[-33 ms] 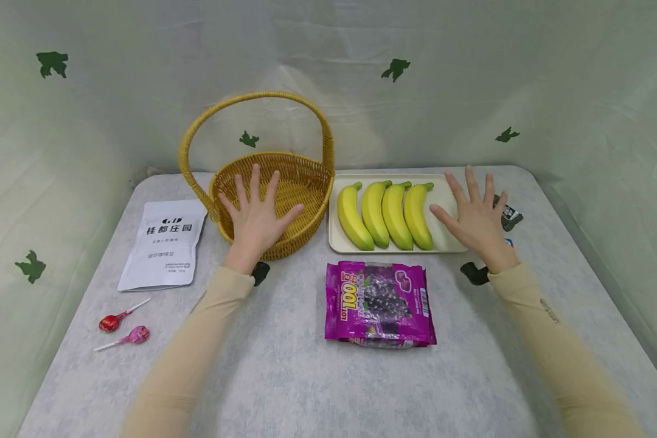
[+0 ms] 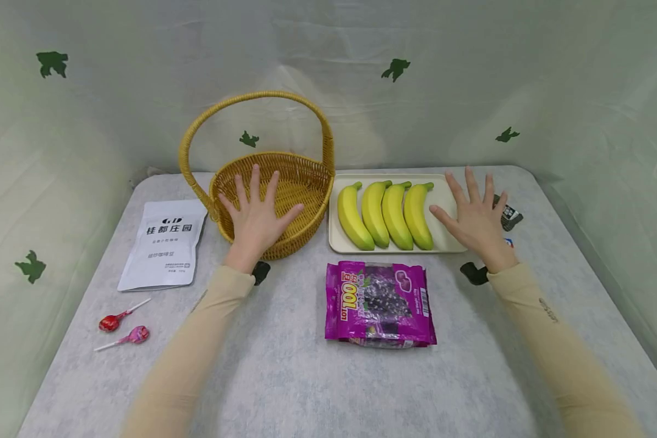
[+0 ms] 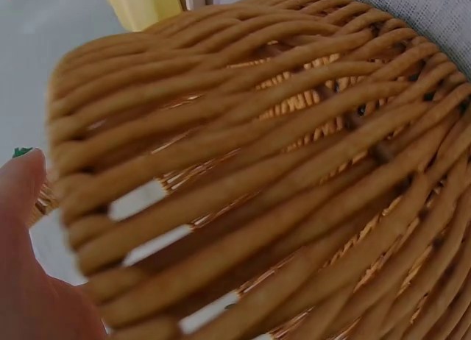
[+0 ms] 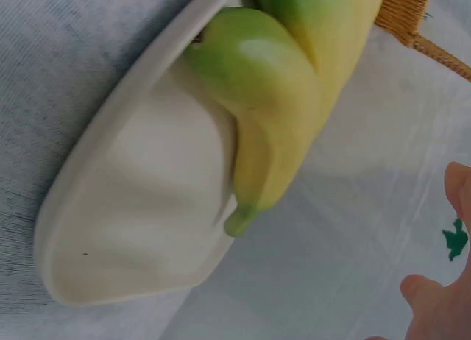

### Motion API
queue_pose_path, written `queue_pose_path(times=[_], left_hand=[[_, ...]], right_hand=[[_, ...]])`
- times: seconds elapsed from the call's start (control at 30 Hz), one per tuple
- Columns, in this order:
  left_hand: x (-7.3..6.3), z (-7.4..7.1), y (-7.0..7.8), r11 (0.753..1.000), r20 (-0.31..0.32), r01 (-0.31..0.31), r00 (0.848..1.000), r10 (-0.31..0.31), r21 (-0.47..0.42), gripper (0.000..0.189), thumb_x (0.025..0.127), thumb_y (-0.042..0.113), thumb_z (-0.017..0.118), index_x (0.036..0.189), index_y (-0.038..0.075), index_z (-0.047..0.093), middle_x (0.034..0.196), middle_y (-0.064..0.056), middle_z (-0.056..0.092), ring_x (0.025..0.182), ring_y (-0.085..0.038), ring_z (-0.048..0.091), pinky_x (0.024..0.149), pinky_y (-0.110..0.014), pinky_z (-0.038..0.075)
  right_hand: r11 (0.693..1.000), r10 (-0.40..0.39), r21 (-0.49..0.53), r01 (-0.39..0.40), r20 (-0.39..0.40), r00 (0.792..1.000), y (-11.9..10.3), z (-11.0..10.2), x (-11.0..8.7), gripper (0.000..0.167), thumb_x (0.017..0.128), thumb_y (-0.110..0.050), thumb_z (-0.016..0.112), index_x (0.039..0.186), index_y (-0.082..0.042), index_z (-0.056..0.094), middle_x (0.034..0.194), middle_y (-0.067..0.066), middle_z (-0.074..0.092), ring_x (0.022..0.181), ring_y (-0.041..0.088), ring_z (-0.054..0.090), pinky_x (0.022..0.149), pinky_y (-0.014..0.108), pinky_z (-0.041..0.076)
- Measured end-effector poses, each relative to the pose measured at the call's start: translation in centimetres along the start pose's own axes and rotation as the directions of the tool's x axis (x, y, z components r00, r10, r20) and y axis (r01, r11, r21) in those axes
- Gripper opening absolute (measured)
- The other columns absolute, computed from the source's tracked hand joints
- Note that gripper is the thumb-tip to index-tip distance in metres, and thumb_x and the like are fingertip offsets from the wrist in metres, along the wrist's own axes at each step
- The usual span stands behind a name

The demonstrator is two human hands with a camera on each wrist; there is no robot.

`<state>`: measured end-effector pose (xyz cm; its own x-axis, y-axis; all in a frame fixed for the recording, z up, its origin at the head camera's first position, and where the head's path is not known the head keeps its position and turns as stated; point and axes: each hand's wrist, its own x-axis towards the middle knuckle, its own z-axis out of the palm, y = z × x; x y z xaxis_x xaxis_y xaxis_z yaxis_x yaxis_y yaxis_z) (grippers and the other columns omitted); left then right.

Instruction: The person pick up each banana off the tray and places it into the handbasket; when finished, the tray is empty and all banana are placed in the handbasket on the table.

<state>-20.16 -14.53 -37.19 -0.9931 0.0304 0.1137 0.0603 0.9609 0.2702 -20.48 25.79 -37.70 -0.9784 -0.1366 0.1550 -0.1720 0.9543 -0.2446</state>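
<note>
My left hand (image 2: 256, 224), fingers spread and straight, hovers over the front of a yellow-brown wicker basket (image 2: 306, 234) with a tall arched handle. The basket's woven side (image 3: 243, 156) fills the left wrist view, with the thumb at its left edge. My right hand (image 2: 477, 224) is spread as well, over the right end of a cream tray (image 2: 443, 210). Several bananas (image 2: 393, 216) lie side by side on that tray, left of the hand. In the right wrist view a banana (image 4: 268, 104) and the tray's end show beside the fingers. Both hands hold nothing.
A purple candy bag (image 2: 380, 304) lies in front of the tray. Left of the basket are a white coffee-bean pouch (image 2: 163, 243) and two lollipops, one red (image 2: 109, 322), one pink (image 2: 138, 334). A dark wrapped packet (image 2: 510, 216) lies partly behind the right hand.
</note>
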Motion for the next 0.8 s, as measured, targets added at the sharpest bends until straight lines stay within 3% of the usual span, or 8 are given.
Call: queue_pose_path(times=[0.63,0.8], left_hand=[[-0.7,-0.1,0.3,1.0,0.031,0.01,0.999,-0.01,0.003,0.088,0.088,0.071,0.04,0.156,0.024,0.01,0.159,-0.011,-0.01,0.138,-0.043,-0.017,0.101,-0.075,-0.009],[-1.8,-0.7,0.5,0.998,-0.002,-0.023,1.0,0.023,-0.051,0.086,0.088,0.07,0.043,0.155,0.025,0.014,0.159,-0.01,-0.007,0.14,-0.042,-0.015,0.102,-0.074,-0.01]], right_hand=[[1.0,0.014,-0.023,-0.013,0.055,0.998,0.1,0.2,-0.2,0.082,0.092,-0.066,0.039,0.156,-0.025,0.007,0.158,0.018,-0.004,0.138,0.049,-0.012,0.101,0.077,-0.007],[0.997,-0.044,0.065,0.042,0.031,0.999,0.0,0.2,-0.1,0.081,0.094,-0.06,0.045,0.155,-0.022,0.01,0.157,0.021,0.0,0.138,0.05,-0.004,0.104,0.075,-0.002]])
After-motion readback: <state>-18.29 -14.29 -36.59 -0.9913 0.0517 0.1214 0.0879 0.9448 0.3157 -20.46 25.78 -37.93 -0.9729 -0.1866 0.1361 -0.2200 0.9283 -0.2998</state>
